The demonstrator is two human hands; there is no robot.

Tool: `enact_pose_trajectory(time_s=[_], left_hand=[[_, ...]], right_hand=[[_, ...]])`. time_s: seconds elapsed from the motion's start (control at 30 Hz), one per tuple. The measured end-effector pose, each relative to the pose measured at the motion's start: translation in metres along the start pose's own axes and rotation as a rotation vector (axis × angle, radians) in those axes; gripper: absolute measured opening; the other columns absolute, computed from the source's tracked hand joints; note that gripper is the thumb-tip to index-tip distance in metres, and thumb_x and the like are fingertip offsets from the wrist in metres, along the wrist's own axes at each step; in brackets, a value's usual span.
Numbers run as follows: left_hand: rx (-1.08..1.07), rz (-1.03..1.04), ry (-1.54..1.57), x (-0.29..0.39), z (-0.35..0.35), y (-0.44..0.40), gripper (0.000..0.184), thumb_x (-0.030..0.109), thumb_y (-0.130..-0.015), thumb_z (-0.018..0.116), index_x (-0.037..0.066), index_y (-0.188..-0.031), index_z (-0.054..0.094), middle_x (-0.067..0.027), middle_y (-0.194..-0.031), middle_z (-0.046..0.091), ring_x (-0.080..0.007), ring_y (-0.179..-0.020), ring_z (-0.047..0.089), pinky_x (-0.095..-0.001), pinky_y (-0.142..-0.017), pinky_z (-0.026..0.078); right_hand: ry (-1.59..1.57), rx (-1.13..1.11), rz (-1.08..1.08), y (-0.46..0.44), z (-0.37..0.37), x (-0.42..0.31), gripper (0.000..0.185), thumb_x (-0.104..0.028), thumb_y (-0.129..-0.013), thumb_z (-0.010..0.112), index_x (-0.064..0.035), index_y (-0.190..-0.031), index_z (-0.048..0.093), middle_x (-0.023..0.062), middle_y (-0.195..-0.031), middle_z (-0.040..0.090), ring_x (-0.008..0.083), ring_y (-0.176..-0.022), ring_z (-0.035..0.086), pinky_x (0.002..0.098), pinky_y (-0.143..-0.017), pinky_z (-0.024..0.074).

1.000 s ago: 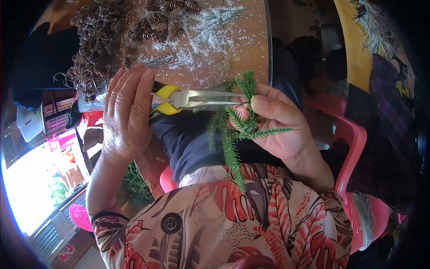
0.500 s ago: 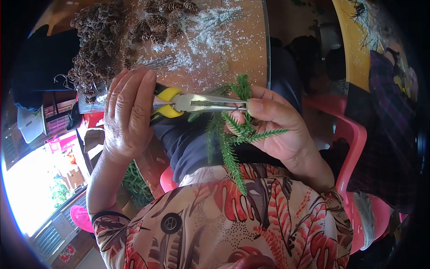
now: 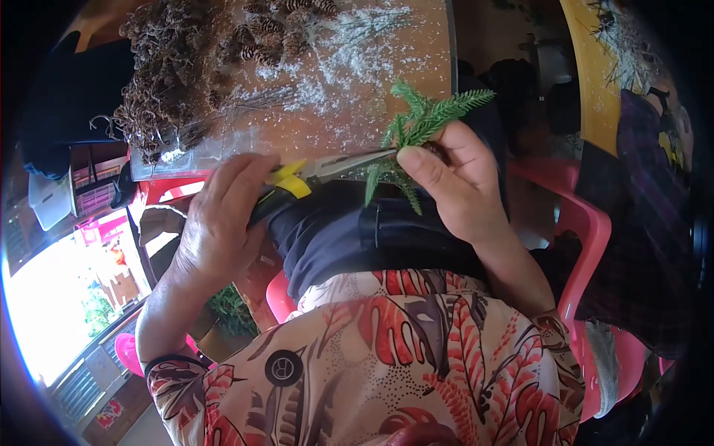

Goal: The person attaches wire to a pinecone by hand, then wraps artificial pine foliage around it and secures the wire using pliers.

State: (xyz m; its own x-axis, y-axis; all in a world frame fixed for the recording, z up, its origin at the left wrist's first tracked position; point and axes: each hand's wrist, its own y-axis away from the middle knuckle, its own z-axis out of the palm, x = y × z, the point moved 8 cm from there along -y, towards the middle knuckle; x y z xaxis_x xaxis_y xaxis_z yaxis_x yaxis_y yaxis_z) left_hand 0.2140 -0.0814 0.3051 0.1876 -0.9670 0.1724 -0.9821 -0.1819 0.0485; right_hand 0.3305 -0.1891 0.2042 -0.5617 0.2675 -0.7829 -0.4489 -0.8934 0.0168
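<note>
My left hand is closed around the black and yellow handles of long-nose pliers. The pliers point right, and their narrow jaws reach the base of a green needle sprig. My right hand pinches that sprig between thumb and fingers, with a small brown thing, perhaps a pine cone, partly hidden behind the thumb. Sprig tips fan out above and below the jaws. Whether the jaws grip a stem or wire cannot be made out.
Brown pine cones and tangled dried stems lie on the wooden table, dusted with white flakes. A red chair is at the right. Another person's plaid sleeve shows near the yellow table at far right.
The sprig has turned, so its longer tips now point up and right. Both hands have rotated, and the pliers' handles have swung lower, tilting the jaws upward to the right.
</note>
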Motion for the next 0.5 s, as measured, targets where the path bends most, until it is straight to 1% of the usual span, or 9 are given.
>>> enact_pose_trajectory(time_s=[0.03, 0.1, 0.13, 0.23, 0.27, 0.37, 0.4, 0.43, 0.5], left_hand=[[-0.118, -0.093, 0.155, -0.005, 0.007, 0.004, 0.047, -0.007, -0.066, 0.056, -0.001, -0.111, 0.048, -0.0166, -0.095, 0.052, -0.0313, -0.085, 0.054, -0.0339, -0.074, 0.044], [-0.356, -0.274, 0.468, -0.011, 0.023, 0.015, 0.044, -0.005, -0.069, 0.057, -0.001, -0.112, 0.047, -0.0162, -0.096, 0.051, -0.0305, -0.086, 0.054, -0.0321, -0.074, 0.043], [-0.357, -0.276, 0.468, -0.013, 0.018, 0.017, 0.044, -0.005, -0.069, 0.057, -0.001, -0.112, 0.047, -0.0162, -0.096, 0.051, -0.0305, -0.086, 0.054, -0.0321, -0.074, 0.043], [-0.769, -0.755, 1.128, -0.017, 0.041, 0.051, 0.043, -0.003, -0.072, 0.057, 0.001, -0.113, 0.046, -0.0164, -0.099, 0.051, -0.0302, -0.087, 0.054, -0.0307, -0.076, 0.043], [-0.770, -0.751, 1.126, -0.015, 0.042, 0.050, 0.043, -0.003, -0.072, 0.057, 0.001, -0.113, 0.046, -0.0164, -0.099, 0.051, -0.0302, -0.087, 0.054, -0.0307, -0.076, 0.043], [-0.536, -0.420, 0.733, -0.009, 0.026, 0.026, 0.039, -0.004, -0.075, 0.053, 0.002, -0.113, 0.047, -0.0136, -0.101, 0.054, -0.0255, -0.090, 0.056, -0.0289, -0.076, 0.044], [-0.537, -0.418, 0.734, -0.009, 0.029, 0.027, 0.039, -0.004, -0.075, 0.053, 0.002, -0.113, 0.047, -0.0136, -0.101, 0.054, -0.0255, -0.090, 0.056, -0.0289, -0.076, 0.044], [-0.402, -0.332, 0.591, -0.012, 0.022, 0.020, 0.042, -0.005, -0.073, 0.053, 0.002, -0.114, 0.047, -0.0142, -0.102, 0.053, -0.0276, -0.091, 0.054, -0.0305, -0.077, 0.043], [-0.129, -0.161, 0.304, -0.011, 0.007, 0.012, 0.050, -0.008, -0.067, 0.054, 0.002, -0.116, 0.045, -0.0154, -0.104, 0.050, -0.0319, -0.091, 0.052, -0.0338, -0.080, 0.042]], right_hand=[[-0.002, -0.003, 0.003, 0.000, -0.001, 0.003, 0.022, -0.008, -0.083, 0.054, 0.0018, -0.102, 0.049, 0.0050, -0.090, 0.055, 0.0068, -0.077, 0.049, 0.0176, -0.069, 0.0380], [0.241, -0.031, -0.087, 0.002, 0.000, 0.001, 0.020, -0.007, -0.085, 0.052, 0.0023, -0.102, 0.048, 0.0046, -0.091, 0.054, 0.0064, -0.080, 0.048, 0.0175, -0.071, 0.0377], [0.363, -0.046, -0.133, 0.002, 0.002, -0.002, 0.020, -0.007, -0.085, 0.051, 0.0025, -0.102, 0.048, 0.0044, -0.092, 0.054, 0.0062, -0.081, 0.048, 0.0175, -0.072, 0.0376], [0.253, -0.068, -0.110, 0.005, 0.011, -0.008, 0.020, -0.008, -0.085, 0.051, 0.0021, -0.102, 0.049, 0.0048, -0.093, 0.054, 0.0070, -0.083, 0.048, 0.0184, -0.074, 0.0378], [0.200, -0.075, -0.098, 0.006, 0.012, -0.010, 0.020, -0.008, -0.085, 0.052, 0.0019, -0.102, 0.049, 0.0050, -0.093, 0.054, 0.0074, -0.084, 0.049, 0.0189, -0.076, 0.0378], [0.134, -0.020, 0.001, 0.006, 0.003, -0.009, 0.021, -0.010, -0.084, 0.053, 0.0015, -0.101, 0.049, 0.0056, -0.092, 0.054, 0.0086, -0.084, 0.049, 0.0203, -0.076, 0.0383], [0.099, 0.007, 0.052, 0.006, -0.001, -0.006, 0.021, -0.011, -0.084, 0.053, 0.0013, -0.101, 0.049, 0.0059, -0.091, 0.054, 0.0092, -0.083, 0.049, 0.0211, -0.076, 0.0385], [0.100, 0.008, 0.053, 0.006, -0.003, -0.007, 0.021, -0.011, -0.084, 0.053, 0.0013, -0.101, 0.049, 0.0059, -0.091, 0.054, 0.0092, -0.083, 0.049, 0.0211, -0.076, 0.0385], [-0.097, -0.022, 0.065, 0.004, -0.003, -0.008, 0.022, -0.013, -0.083, 0.054, 0.0010, -0.100, 0.049, 0.0066, -0.089, 0.054, 0.0102, -0.082, 0.050, 0.0222, -0.076, 0.0390]])
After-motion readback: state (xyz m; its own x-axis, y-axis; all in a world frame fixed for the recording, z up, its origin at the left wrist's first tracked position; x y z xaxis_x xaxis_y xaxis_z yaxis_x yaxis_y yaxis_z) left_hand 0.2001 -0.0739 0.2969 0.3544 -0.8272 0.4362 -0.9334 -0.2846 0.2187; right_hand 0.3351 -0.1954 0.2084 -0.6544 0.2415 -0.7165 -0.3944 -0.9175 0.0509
